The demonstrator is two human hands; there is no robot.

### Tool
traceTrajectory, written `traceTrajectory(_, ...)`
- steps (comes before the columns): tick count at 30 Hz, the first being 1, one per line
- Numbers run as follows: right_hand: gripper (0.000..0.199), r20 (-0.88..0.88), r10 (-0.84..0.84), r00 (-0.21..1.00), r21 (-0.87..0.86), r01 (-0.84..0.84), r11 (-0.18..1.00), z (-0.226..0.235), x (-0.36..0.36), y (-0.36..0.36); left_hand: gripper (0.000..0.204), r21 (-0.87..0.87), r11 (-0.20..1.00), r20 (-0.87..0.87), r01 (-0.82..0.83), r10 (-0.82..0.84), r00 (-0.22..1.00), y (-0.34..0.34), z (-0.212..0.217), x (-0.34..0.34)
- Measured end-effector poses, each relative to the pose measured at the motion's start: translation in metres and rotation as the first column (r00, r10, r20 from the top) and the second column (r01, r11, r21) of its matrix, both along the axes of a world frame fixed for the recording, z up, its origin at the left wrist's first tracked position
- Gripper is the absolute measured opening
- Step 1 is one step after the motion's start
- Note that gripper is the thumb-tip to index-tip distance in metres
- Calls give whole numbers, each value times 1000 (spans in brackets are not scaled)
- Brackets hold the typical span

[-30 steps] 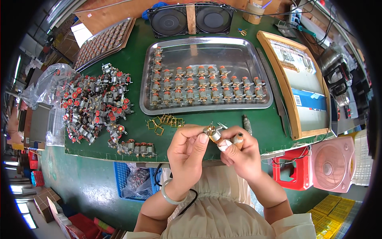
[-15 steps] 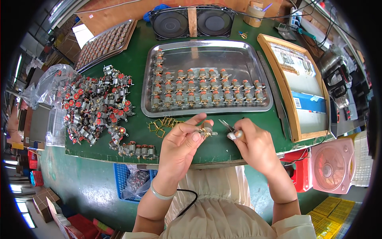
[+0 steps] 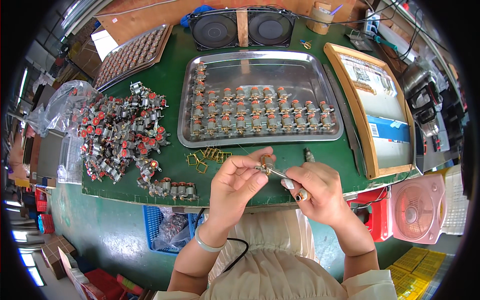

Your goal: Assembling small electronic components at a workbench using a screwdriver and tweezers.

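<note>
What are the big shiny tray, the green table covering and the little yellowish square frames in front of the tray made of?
The large rectangular silver tray looks like polished metal, probably steel: it mirrors light. The dark green table covering seems a matte rubber or plastic mat, with a cut edge at the front. The small yellowish square frames look like brass or brass-coloured metal, thin and glinting.
</note>
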State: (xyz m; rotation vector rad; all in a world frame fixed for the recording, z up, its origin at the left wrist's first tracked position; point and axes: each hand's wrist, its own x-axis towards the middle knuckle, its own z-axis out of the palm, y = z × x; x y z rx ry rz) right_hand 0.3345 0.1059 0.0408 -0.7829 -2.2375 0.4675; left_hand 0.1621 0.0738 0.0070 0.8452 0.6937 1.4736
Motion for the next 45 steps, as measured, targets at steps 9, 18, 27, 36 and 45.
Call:
traceTrajectory(9, 23, 21, -37, 999, 50, 36, 998, 3, 0, -9, 20, 199, 979, -147, 50, -21, 989, 6, -3, -9)
traceTrajectory(18, 13, -488, -160, 858, -845, -418, 332, -7, 7, -6, 21, 298, 948, -176, 111, -60, 983, 11, -5, -12)
traceTrajectory(27, 12, -262, 15, 965, -495, -148, 856, -2, 6, -2, 29, 377, 926, -194, 12, 66, 979, 12, -7, -12)
traceTrajectory(36, 22, 198, -138, 971, -78, 156, 985, 1, -2, 9, 35, 365, 930, -176, -49, 121, 977, 13, -7, -3)
traceTrajectory(45, 30, -52, -26, 998, -289, 10, 957, 26, -2, 17, 40, -89, 996, 404, 11, 25, 914, 9, -1, 18)
